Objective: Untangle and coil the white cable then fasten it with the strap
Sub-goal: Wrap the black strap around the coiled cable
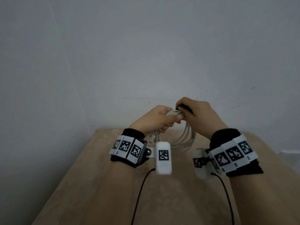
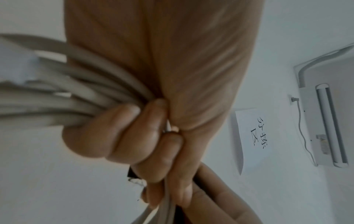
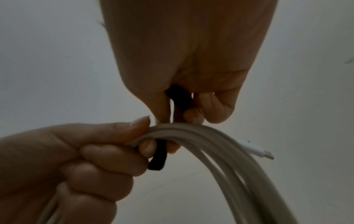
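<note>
The white cable (image 1: 186,137) hangs as a coil of several loops above the table, held up in the air by both hands. My left hand (image 1: 159,120) grips the top of the bundle, fingers curled round the white cable (image 2: 80,97). My right hand (image 1: 191,111) pinches the black strap (image 1: 184,108) right beside it. In the right wrist view the black strap (image 3: 180,100) runs from my right fingers down behind the white cable (image 3: 220,145), and its free end (image 3: 158,157) sticks out below by my left fingers. A white connector (image 3: 256,151) points right.
A beige table (image 1: 113,184) lies below the hands, against a plain grey wall (image 1: 146,54). Black wires (image 1: 139,192) trail from the wrist cameras over it. In the left wrist view a paper sign (image 2: 252,136) and a white wall unit (image 2: 325,121) show.
</note>
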Tool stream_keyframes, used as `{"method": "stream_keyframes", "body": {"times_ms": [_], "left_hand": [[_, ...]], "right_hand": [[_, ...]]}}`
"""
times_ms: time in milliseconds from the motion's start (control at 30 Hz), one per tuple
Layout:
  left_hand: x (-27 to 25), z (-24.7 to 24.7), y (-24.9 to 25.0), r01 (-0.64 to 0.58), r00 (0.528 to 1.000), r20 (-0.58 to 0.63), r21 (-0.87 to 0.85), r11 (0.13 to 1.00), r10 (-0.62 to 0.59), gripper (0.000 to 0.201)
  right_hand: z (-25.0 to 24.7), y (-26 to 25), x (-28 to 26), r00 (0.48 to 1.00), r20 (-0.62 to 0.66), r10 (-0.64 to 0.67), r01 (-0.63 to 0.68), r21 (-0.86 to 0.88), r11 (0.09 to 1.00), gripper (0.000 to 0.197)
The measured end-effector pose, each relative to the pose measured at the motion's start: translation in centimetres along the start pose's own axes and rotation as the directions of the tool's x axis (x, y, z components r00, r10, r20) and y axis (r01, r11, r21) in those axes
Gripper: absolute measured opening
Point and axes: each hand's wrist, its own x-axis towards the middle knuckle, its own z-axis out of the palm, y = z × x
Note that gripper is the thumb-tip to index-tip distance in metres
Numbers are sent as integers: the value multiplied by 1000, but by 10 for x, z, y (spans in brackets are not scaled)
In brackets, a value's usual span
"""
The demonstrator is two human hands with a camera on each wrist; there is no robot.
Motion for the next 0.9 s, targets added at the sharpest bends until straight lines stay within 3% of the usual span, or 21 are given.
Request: {"method": "stream_keyframes", "body": {"times_ms": [200,367,567,733,900], "left_hand": [[4,5,-3,-2,991,-135,-18,1000,-1,25],[6,4,-5,-20,993,-110,118,993,33,19],[8,4,-8,-55,989,-124,151,987,74,23],[11,3,-12,-39,982,-179,138,990,63,26],[12,-1,-19,3,975,-221,130,992,26,31]], "right_hand": [[0,4,1,995,56,84,-86,34,996,17],[1,4,0,995,86,54,-55,12,998,16],[-1,2,0,998,69,4,-5,6,1000,16],[0,3,2,997,-81,14,-8,72,997,14],[-2,8,3,966,-256,-47,36,-48,998,14]]}}
